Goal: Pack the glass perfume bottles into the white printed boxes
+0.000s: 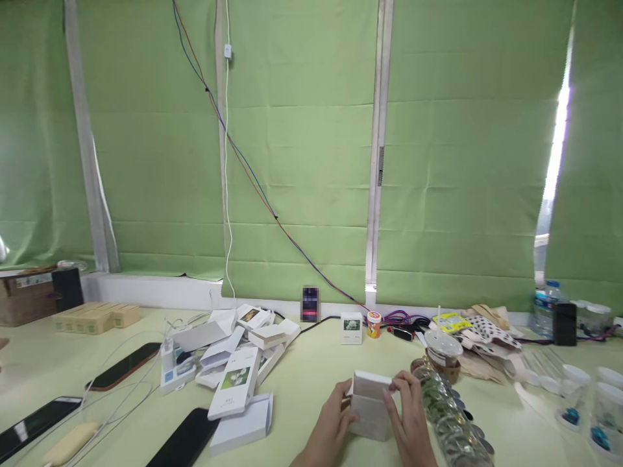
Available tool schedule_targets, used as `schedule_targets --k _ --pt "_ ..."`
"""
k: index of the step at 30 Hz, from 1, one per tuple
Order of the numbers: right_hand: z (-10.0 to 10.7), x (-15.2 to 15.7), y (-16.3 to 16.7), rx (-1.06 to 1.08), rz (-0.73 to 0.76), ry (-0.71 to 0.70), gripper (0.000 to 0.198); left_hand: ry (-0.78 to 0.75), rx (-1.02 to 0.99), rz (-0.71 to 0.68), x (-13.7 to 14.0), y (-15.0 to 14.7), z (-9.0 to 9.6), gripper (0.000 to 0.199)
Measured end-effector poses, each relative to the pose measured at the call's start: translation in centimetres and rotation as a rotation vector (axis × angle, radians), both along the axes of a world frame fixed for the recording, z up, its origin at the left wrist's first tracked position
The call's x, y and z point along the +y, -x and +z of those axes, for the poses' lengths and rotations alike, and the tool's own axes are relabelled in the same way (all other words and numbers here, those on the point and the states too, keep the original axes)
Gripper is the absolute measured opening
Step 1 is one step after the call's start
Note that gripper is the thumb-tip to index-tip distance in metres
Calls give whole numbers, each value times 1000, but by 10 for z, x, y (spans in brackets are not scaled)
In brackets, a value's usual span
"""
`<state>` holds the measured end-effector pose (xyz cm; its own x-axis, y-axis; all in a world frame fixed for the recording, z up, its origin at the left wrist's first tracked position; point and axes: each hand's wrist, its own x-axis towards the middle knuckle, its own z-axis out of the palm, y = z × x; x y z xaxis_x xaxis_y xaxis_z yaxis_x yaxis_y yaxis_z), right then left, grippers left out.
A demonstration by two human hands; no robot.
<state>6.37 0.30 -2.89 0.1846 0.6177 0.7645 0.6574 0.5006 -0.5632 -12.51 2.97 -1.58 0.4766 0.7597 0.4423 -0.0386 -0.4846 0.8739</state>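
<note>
A small white cardboard box (370,415) is held between my two hands above the table, its top flap standing up. My left hand (335,412) grips its left side, the thumb across the near face. On the right edge and the flap, the fingers and thumb of my right hand (407,402) are closed. To the left lies a pile of white boxes (237,383) with printed pictures, some opened. Just right of my right hand runs a row of clear round containers (445,415) with green contents.
Several dark phones (182,438) and a power strip (178,375) with white cables lie left. At the back stand an upright picture box (351,328), an orange tub (373,324) and a lidded cup (442,350). Clear cups (608,408) with blue pieces and a water bottle (545,311) are right.
</note>
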Motion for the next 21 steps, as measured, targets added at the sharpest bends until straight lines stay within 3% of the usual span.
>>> schedule_targets --k 5,11,14,21 --pt "1 2 6 262 96 132 23 44 -52 -6 1 -1 -2 41" --pt "-11 9 14 640 353 316 34 54 -37 24 3 0 -6 39" --pt "-11 9 14 631 386 289 34 51 -24 33 2 0 -6 40" --pt "-2 1 5 311 220 94 30 48 -32 0 0 -2 3 40"
